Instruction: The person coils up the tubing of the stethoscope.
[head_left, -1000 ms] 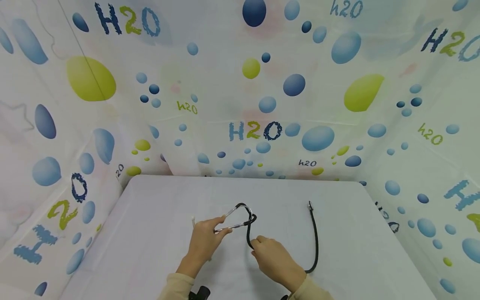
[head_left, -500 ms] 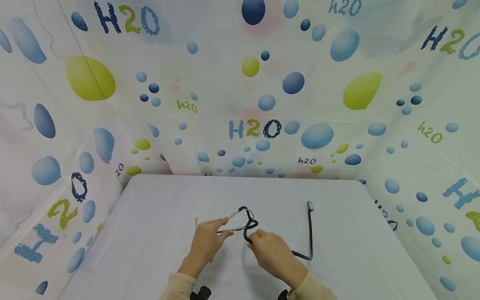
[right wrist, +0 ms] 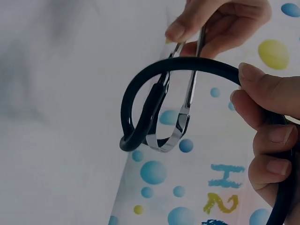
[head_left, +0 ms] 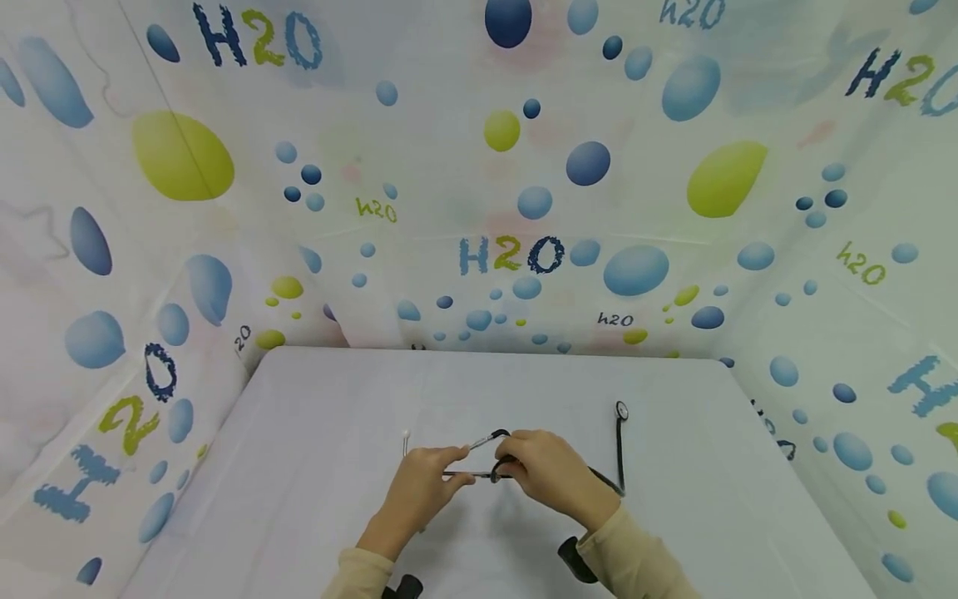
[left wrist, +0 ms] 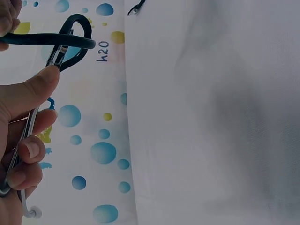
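A stethoscope is held between both hands, close over the white table. My left hand (head_left: 419, 492) grips its metal ear tubes (left wrist: 29, 125); one white ear tip (head_left: 406, 433) sticks out past the knuckles. The right hand (head_left: 560, 480) holds the black tubing (right wrist: 125, 105) near the fork, thumb on top and fingers curled round it. In the right wrist view the tubing arcs across the ear tubes and bends back below the metal spring (right wrist: 164, 143). Its far end runs out behind the right hand to the round chest piece (head_left: 622, 410), at the right on the table.
A white-covered table (head_left: 322, 399) spreads under both hands. Behind and beside it hangs a white curtain (head_left: 434, 150) with blue and green drops and H2O lettering. A black wrist device (head_left: 576, 559) sits under the right forearm.
My right hand has moved away from me, up to the fork, drawing the tubing over the ear tubes. The chest piece has turned to show its round face. My left hand has shifted slightly right.
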Available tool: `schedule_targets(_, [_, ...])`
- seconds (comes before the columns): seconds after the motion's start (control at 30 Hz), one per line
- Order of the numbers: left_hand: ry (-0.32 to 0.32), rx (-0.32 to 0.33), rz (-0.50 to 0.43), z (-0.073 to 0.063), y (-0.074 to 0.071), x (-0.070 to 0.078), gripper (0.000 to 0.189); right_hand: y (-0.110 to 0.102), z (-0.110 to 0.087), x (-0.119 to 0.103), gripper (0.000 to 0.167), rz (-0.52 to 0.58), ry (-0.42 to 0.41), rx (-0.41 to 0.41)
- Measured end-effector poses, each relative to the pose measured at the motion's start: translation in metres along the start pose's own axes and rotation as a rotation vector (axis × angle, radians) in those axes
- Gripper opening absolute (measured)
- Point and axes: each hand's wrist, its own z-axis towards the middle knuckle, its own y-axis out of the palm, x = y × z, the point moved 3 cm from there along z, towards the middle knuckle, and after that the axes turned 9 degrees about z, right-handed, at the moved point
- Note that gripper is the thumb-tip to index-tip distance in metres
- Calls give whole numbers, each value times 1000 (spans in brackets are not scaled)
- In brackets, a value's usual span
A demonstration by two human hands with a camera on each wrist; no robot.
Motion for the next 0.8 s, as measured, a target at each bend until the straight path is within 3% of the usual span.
schedule_targets(0.17, [6,14,-3,1,-1,0,37,-4,-3,0,5,57,-13,-22])
schedule_targets(0.4, [123,2,-2,5,-2,8,35,-6,5,6,13,51,-23,25])
schedule_targets(0.5, [135,-27,-17,4,-1,11,34,-5,12,13,16,86,4,32])
schedule_targets(0.8, [188,-36,-10,5,-2,19,32,0,24,20,11,200,17,-86])
